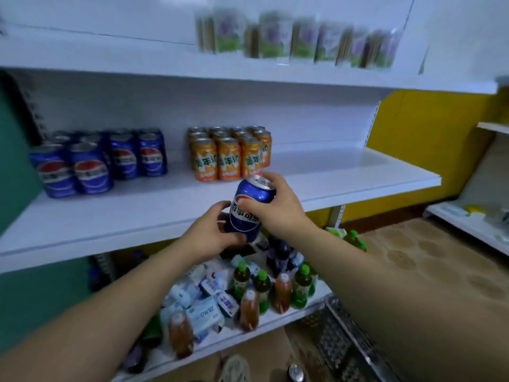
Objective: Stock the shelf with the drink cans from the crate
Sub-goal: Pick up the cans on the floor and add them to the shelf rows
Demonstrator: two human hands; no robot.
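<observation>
Can in hand: a blue aluminium drink can with a red, white and blue roundel (249, 208) hangs tilted, its top leaning toward the shelf, just before the front edge of the white metal middle shelf (344, 172).
Left hand: the left hand (212, 230) has its fingers curled round the can's lower part, taking its weight from beneath.
Right hand: the right hand (272, 208) wraps fingers and thumb round the upper half by the rim, seemingly to steer it.
Blue group: matching upright blue cans (96, 161) stand at the shelf's left end, labels outward; I judge this can belongs with them.
Orange group: upright orange cans (228, 155) stand mid-shelf, well apart from the blue ones, so the brands stay separate.
Crate: a grey mesh plastic crate (344, 340) sits on the floor at lower right, within reach; its contents are hidden.
Lower shelf: green-capped tea bottles (300, 288) and white packets (203, 315) crowd its front edge.
</observation>
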